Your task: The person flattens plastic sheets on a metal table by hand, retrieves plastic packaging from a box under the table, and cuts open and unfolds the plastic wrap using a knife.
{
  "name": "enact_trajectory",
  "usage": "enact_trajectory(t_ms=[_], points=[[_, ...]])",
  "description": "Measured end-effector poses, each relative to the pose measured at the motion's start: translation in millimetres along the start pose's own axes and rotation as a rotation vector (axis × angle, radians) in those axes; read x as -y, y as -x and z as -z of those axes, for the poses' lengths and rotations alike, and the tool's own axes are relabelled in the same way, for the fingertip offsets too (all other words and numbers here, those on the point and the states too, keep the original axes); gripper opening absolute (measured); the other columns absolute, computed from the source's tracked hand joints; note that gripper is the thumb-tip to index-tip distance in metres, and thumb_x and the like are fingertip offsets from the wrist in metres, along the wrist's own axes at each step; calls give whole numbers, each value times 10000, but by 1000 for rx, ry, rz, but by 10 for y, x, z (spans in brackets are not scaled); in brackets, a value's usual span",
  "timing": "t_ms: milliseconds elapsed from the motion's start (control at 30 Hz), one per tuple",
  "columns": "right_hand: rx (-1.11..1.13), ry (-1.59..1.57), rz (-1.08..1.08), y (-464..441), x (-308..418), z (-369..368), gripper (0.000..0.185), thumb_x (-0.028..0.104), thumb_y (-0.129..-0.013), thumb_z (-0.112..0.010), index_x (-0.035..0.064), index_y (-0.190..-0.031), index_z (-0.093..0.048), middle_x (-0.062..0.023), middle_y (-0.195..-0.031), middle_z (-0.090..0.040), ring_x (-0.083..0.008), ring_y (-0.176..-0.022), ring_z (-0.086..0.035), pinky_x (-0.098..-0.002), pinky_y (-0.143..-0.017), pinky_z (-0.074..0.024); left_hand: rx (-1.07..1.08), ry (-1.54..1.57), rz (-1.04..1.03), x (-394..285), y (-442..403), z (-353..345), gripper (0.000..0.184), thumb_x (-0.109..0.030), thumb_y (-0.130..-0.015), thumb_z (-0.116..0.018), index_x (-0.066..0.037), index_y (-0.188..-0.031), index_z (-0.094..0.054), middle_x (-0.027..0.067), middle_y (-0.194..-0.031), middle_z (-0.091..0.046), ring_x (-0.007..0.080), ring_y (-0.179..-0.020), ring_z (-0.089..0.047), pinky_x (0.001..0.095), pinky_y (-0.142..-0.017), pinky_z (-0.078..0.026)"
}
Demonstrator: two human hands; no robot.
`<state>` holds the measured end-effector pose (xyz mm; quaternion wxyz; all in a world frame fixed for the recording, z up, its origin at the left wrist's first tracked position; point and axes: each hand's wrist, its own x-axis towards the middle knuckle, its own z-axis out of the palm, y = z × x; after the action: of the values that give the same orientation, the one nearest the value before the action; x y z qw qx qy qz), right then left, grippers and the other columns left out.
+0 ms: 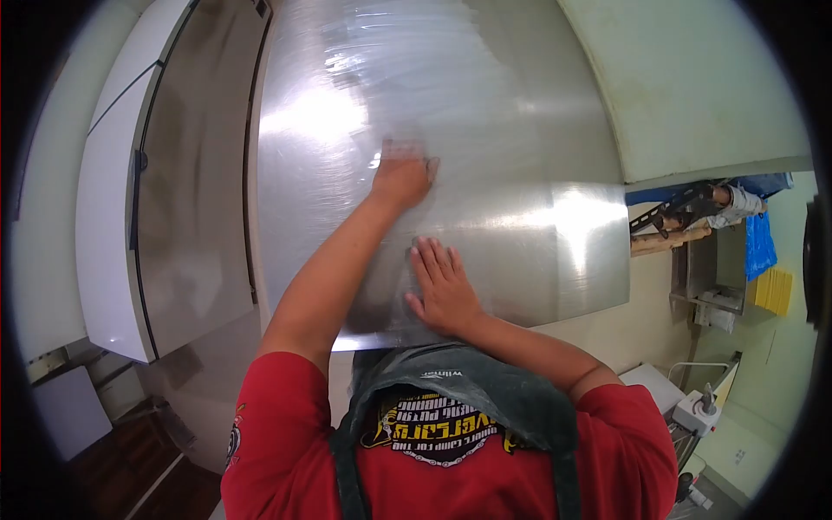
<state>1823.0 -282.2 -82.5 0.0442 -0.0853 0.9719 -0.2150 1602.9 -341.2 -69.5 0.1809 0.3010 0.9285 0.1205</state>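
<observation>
My left hand [403,178] reaches out over the shiny metal tabletop [503,139], its fingers bent and pressed down toward the surface. At its fingertips is a pale, blurred patch; I cannot make out what, if anything, the hand holds. Nearer my body, my right hand [446,286] lies palm down on the metal, fingers stretched and thumb apart, with nothing in it. A wet-looking, streaky film [416,52] covers the part of the tabletop beyond my left hand.
A steel-fronted cabinet [204,173] with a white top stands along the left. A pale wall [693,87] borders the right. Rolling pins [672,240], a blue bag [760,245] and yellow sheets [773,292] are at the far right. A white appliance [696,412] stands lower right.
</observation>
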Motion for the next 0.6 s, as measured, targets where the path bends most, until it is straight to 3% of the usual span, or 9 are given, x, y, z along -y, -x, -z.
enact_trajectory(t_ms=[33, 100, 200, 267, 333, 400, 467, 533, 600], points=[[9, 7, 14, -92, -27, 71, 733, 336, -899, -532, -67, -1455, -276, -255, -1529, -245, -396, -1428, -226, -543, -1151, -169, 1, -4, -5, -32, 47, -57, 523, -304, -944, -456, 74, -1305, -484, 237, -1369, -475, 397, -1330, -374, 502, -1165, -170], [-53, 100, 34, -440, -184, 141, 756, 347, -889, -544, -60, -1462, -267, -236, -1537, -244, -384, -1433, -219, -534, -1150, -184, -587, -34, -160, -137, 354, -218, 489, -226, -924, -490, 90, -1297, -479, 241, -1344, -488, 410, -1291, -407, 505, -1144, -218], [-308, 203, 75, -1201, -806, 55, 685, 349, -900, -523, -52, -1425, -341, -235, -1481, -342, -392, -1384, -301, -508, -1134, -230, -495, 241, -75, -414, 1134, -424, 609, -173, -864, -559, 88, -1384, -377, 254, -1424, -402, 414, -1339, -355, 502, -1138, -229], [162, 56, -171, -1596, -647, 783, 571, 311, -920, -498, -59, -1349, -428, -245, -1391, -440, -411, -1306, -389, -513, -1102, -274, -421, 277, -37, -645, 1540, -760, 664, -211, -866, -564, 94, -1410, -338, 262, -1447, -367, 414, -1373, -313, 508, -1146, -210], [188, 70, -151, -1794, -828, 678, 541, 304, -922, -499, -68, -1311, -454, -255, -1351, -466, -419, -1270, -420, -521, -1083, -292, -278, 82, -52, -799, 1729, -891, 722, -294, -879, -554, 102, -1426, -298, 277, -1479, -313, 422, -1421, -225, 516, -1157, -173], [219, 95, -123, -1779, -863, 582, 513, 298, -925, -501, -78, -1273, -481, -265, -1311, -491, -427, -1234, -450, -530, -1065, -309, -308, 61, -38, -648, 1452, -835, 721, -309, -887, -540, 108, -1423, -296, 284, -1494, -286, 414, -1421, -228, 522, -1159, -161], [-337, 81, 19, -1337, -693, 492, 526, 289, -925, -509, -97, -1280, -466, -292, -1332, -469, -442, -1267, -425, -556, -1066, -303, -346, -85, -40, -369, 972, -743, 713, -328, -903, -518, 105, -1424, -298, 279, -1515, -261, 397, -1419, -242, 526, -1161, -156], [-370, 121, 37, -768, -434, 352, 618, 347, -909, -527, -99, -1329, -443, -303, -1407, -404, -431, -1339, -354, -563, -1104, -252, -355, -168, -4, -63, 458, -615, 656, -318, -915, -505, 92, -1402, -347, 261, -1496, -309, 386, -1395, -289, 524, -1155, -181], [-121, 54, 16, -209, -188, 79, 718, 382, -883, -552, -88, -1395, -372, -281, -1468, -340, -406, -1385, -300, -552, -1133, -203, -353, -115, 50, 67, 138, -416, 612, -306, -919, -500, 88, -1375, -392, 256, -1470, -356, 384, -1374, -324, 524, -1149, -201]])
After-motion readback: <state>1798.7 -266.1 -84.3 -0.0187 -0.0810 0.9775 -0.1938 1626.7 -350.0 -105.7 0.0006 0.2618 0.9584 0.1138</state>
